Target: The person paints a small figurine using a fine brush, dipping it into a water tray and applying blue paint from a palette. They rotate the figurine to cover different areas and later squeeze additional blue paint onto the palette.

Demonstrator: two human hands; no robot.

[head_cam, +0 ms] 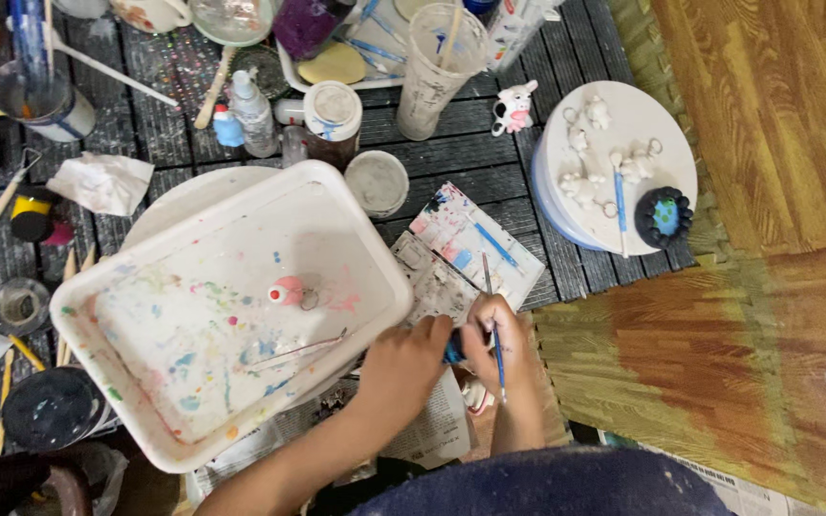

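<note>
Left hand [402, 361] and right hand [494, 346] meet just beside the near right corner of the paint-spattered white tray [356, 215]. Both sets of fingers are curled shut around a small blue tube [454, 347] held between them; the right hand also grips a thin brush [492, 320]. A small pink figure [286, 290] lies in the tray.

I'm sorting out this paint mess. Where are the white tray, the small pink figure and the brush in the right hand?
white tray [375, 250], head view, bare right rim.
pink figure [286, 290], head view, its body.
brush [499, 361], head view, blue handle below the right hand [495, 336].
</note>
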